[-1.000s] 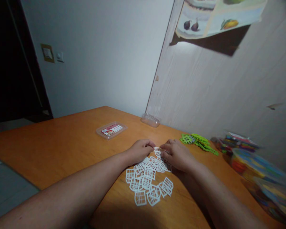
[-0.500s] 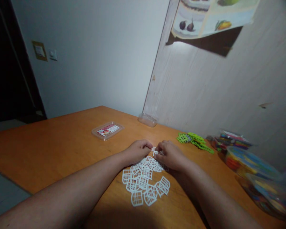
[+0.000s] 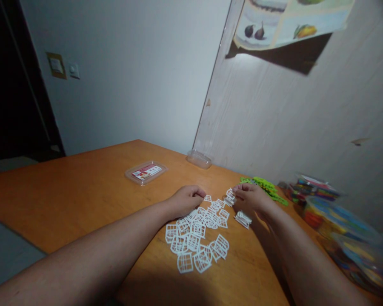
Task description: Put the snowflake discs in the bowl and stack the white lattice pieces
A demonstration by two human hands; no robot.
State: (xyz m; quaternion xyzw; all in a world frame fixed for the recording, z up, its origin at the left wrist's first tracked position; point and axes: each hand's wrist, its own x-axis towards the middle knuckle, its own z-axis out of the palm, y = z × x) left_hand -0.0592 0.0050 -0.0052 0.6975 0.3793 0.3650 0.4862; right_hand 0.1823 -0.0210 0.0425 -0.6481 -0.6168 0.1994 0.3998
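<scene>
1. White window pieces (image 3: 194, 241) lie in a loose, overlapping spread on the bench (image 3: 92, 191), the nearer ones on the person's side of both hands, the farther ones between them.
2. The right hand (image 3: 248, 196) has its thumb and fingertips pinched on one white piece (image 3: 230, 193), which stands tilted up at their left.
3. A small stack (image 3: 229, 201) of the same pieces sits just below that held piece; whether they touch, I cannot tell.
4. A second stack (image 3: 243, 219) rests on the bench on the near side of the right hand, close to the wrist.
5. The left hand (image 3: 187, 201) rests low with fingers curled and thumb near the forefinger; a single piece (image 3: 207, 198) is right at its fingertips, but I cannot tell whether it is gripped.
6. Beyond the left hand, off to its left, lies a labelled clear lid (image 3: 146, 172); farther beyond its fingertips is a clear tray (image 3: 199, 159).
7. Green pieces (image 3: 268, 187) lie just behind the right hand, and plastic tubs (image 3: 341, 216) stand well to its right.
</scene>
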